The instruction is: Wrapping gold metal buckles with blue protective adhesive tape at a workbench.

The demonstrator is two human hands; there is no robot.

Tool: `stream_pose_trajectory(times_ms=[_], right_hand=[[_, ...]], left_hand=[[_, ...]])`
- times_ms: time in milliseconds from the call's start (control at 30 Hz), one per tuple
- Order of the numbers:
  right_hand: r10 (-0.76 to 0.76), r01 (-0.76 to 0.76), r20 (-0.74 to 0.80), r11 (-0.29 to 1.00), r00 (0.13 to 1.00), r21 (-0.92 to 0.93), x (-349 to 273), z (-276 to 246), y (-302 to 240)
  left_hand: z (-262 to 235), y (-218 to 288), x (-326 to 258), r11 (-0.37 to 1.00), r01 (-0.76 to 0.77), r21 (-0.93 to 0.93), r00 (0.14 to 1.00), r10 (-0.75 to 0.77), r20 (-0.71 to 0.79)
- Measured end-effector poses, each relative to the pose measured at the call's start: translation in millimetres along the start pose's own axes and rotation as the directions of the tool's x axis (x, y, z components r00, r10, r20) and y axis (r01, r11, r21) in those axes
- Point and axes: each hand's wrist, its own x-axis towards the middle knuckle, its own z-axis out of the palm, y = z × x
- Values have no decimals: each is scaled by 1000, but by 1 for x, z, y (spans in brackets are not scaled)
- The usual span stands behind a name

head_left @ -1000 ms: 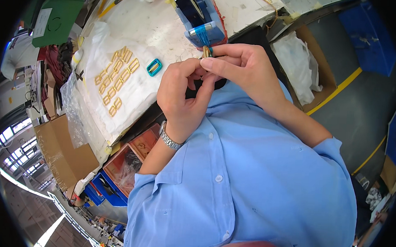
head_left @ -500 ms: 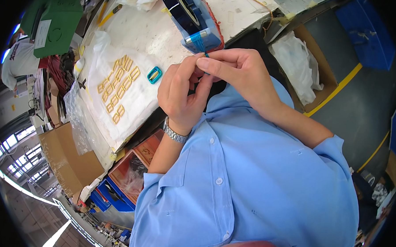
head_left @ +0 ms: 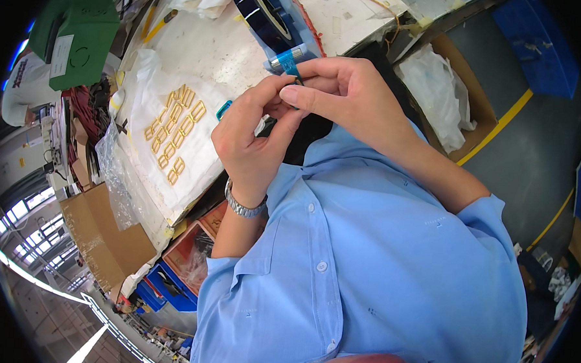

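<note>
Both hands met above the bench: left hand (head_left: pixel 253 147) and right hand (head_left: pixel 346 96) pinched a small dark part (head_left: pixel 297 82) between fingertips, beside the tape dispenser (head_left: pixel 271 22).

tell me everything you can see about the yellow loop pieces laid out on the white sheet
The yellow loop pieces are small, flat, elongated rings, golden yellow, perhaps wrapped in amber film; the material is too small to tell. More than a dozen lie in rough slanted rows on a white sheet on the workbench, some touching neighbours. Neither hand touches them; the left hand is nearest. A small teal loop lies beside them.
</note>
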Motion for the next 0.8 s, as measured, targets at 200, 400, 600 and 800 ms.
stream_pose_trajectory(times_ms=[200, 400, 600, 800], right_hand=[[94, -98, -36, 986, 995, -136, -16, 4, -15], [143, -142, -62, 990, 988, 22, -25, 7, -6], [149, -148, -81, 989, 986, 9, -16, 4, 4], [152, -150, -114, 988, 982, 28, -12, 4, 9]], left_hand=[[-11, 15, -6, 997, 74, -38, 995, -71, 76], [-4, 25, -21, 966, 222, -136, 974, -212, 83], [8, 24, -26, 972, 225, -70, 971, -230, -72], [10, 8, -25, 986, -3, 165, 1000, 6, -14]])
